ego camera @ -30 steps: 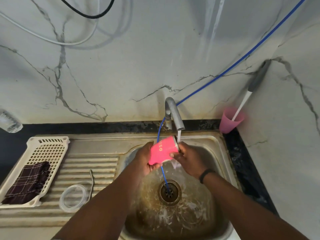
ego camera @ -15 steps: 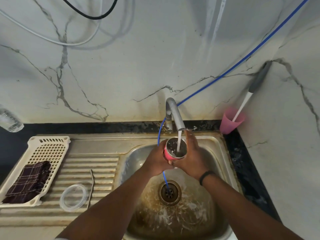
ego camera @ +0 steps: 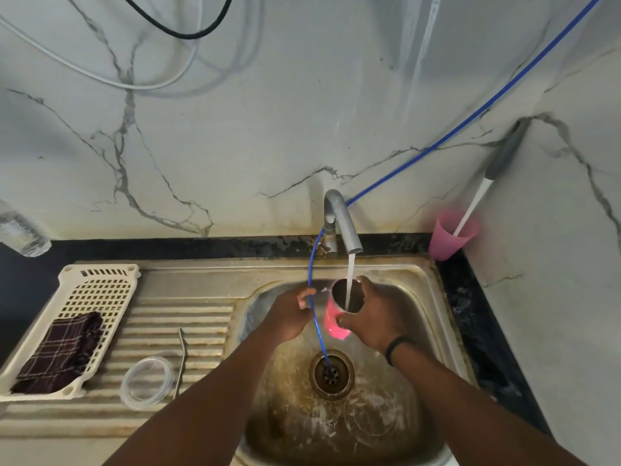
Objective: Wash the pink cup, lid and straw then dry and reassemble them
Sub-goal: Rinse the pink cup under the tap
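Observation:
The pink cup [ego camera: 333,319] stands upright under the running tap [ego camera: 342,220], water pouring into its mouth. My right hand [ego camera: 373,314] grips it from the right, fingers round its rim and side. My left hand [ego camera: 290,312] hovers just left of the cup, apart from it, fingers loosely curled and holding nothing. The clear round lid [ego camera: 147,381] and the bent metal straw [ego camera: 181,361] lie on the ribbed draining board, left of the basin.
A thin blue hose [ego camera: 314,304] hangs from the wall into the drain [ego camera: 331,373], passing between my hands. A cream basket [ego camera: 97,290] with a dark checked cloth [ego camera: 62,353] sits far left. A pink tumbler [ego camera: 450,235] holding a brush stands in the right corner.
The cup went from tilted sideways to upright under the stream. My left hand has let go of it and drawn left; my right hand alone holds it now.

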